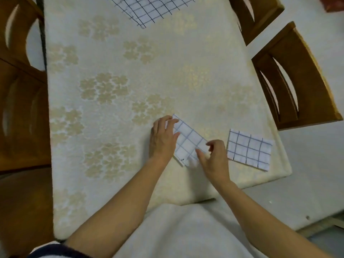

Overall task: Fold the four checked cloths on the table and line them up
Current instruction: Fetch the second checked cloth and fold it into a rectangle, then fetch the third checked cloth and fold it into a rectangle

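The step in hand looks like the last fold or squaring-up of the second cloth. The left hand (163, 140) and the right hand (214, 161) both work on a small folded checked cloth (189, 140) that lies askew on the near part of the surface (111, 71), one corner pointing far-left and its long side running down to the right. The left grip curls over the far-left corner with the thumb laid on top of the fabric. The right grip pinches the right-hand end between thumb and forefinger, the other fingers loosely bent. Motion blur hides just how much fabric each grip takes. Just to the right, apart from the right hand and close to the surface's near-right edge, a finished cloth (249, 149) lies flat as a neat rectangle. An open cloth (149, 8) lies spread at the far edge, partly cut off by the frame, and a fourth is not in view. By my reading the task is near its halfway mark. The next move calls for turning the held cloth square to the finished one and setting it beside it, then reaching far for the spread one. No container shows anywhere. Wooden chairs (297, 81) stand at both sides.
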### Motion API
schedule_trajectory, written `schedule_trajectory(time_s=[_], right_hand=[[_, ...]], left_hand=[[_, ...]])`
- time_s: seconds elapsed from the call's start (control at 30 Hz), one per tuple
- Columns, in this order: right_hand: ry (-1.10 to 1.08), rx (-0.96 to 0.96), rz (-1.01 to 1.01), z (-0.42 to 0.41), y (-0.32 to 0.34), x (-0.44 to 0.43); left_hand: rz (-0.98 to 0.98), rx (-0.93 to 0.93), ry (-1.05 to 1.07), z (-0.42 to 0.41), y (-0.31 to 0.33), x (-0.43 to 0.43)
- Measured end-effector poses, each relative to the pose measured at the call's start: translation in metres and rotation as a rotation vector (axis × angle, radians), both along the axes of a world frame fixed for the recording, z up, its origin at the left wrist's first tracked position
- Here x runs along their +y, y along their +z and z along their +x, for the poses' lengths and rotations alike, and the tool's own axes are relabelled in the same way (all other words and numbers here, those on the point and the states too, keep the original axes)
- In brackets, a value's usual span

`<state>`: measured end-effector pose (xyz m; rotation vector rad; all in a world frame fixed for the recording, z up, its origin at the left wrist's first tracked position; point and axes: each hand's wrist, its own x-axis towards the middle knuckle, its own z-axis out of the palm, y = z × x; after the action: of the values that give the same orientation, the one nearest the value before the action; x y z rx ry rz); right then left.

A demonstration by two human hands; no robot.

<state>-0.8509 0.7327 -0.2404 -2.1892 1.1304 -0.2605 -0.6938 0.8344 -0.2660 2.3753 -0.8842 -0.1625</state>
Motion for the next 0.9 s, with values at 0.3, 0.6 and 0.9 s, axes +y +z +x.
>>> schedule_trajectory(time_s=[0.3, 0.6, 0.9], right_hand=[[0.485, 0.438, -0.151, 0.029, -0.048, 0.017], [0.347, 0.612, 0.012, 0.025, -0.033, 0.009], [0.238, 0.129, 0.019, -0.007, 0.03, -0.032]], left_hand=[[0.512, -0.034, -0.458, 0.009, -0.04, 0.003], [0.678, 0.072, -0.387, 0.016, -0.028, 0.003], [0.42, 0.055, -0.159, -0.014, 0.036, -0.016]])
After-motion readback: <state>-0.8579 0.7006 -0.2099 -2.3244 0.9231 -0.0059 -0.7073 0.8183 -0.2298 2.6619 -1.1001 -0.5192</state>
